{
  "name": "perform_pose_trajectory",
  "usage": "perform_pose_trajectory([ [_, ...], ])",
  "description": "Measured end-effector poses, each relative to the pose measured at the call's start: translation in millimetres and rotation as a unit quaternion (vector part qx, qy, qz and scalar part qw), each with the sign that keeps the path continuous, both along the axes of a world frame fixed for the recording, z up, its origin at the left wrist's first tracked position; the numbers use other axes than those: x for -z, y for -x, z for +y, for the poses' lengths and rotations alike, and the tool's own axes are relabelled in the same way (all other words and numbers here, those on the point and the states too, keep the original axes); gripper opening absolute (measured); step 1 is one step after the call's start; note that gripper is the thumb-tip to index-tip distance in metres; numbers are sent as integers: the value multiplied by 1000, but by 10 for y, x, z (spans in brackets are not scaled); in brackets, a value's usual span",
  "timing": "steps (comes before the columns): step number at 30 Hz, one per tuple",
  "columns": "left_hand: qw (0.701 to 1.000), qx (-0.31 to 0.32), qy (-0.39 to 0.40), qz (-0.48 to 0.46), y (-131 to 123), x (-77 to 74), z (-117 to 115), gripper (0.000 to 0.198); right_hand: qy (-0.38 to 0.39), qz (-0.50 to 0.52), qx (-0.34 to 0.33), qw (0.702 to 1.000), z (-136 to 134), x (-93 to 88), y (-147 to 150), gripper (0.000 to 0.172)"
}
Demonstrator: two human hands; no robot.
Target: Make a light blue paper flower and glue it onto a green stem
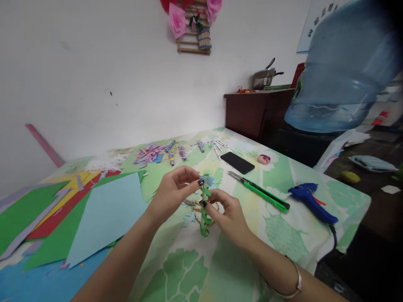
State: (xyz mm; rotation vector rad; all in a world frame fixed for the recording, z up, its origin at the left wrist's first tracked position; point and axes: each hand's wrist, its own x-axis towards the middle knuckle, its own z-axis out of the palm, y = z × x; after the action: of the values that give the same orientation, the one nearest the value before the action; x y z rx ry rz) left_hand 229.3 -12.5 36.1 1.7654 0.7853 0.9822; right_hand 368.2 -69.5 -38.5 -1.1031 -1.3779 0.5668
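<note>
Between my two hands stands a slim green paper stem [204, 220] with curled leaf-like cuts along its length. Light blue paper pieces [211, 179] show by its top end. My left hand [176, 188] pinches the stem near the top between thumb and fingers. Lower down, my right hand [228, 212] grips the stem's middle, its thumb pressed against the paper. Behind the stem lie scissors [197, 212] with gold-coloured handles, partly hidden by my fingers and the stem. Small blue paper scraps [188, 219] are on the tablecloth beside them.
At left spread coloured paper sheets [110, 209]. Paper strips [150, 154] and wrapped paper rolls [182, 152] lie at the back. To the right are a phone [237, 162], a green utility knife [266, 195] and a blue glue gun [311, 201]. A water bottle [340, 75] stands beyond the table.
</note>
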Motion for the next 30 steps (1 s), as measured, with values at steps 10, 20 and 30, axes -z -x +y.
perform_pose_trajectory([
  [10, 997, 18, 61, -38, 27, 67, 74, 16, -14, 11, -6, 1000, 8, 35, -2, 14],
  [20, 996, 19, 81, -42, 7, 97, 79, 18, 6, 11, -24, 1000, 0, 11, 12, 16],
  [30, 999, -34, 25, -8, -55, 147, 45, 19, 11, 3, -17, 1000, -6, -1, 14, 19],
])
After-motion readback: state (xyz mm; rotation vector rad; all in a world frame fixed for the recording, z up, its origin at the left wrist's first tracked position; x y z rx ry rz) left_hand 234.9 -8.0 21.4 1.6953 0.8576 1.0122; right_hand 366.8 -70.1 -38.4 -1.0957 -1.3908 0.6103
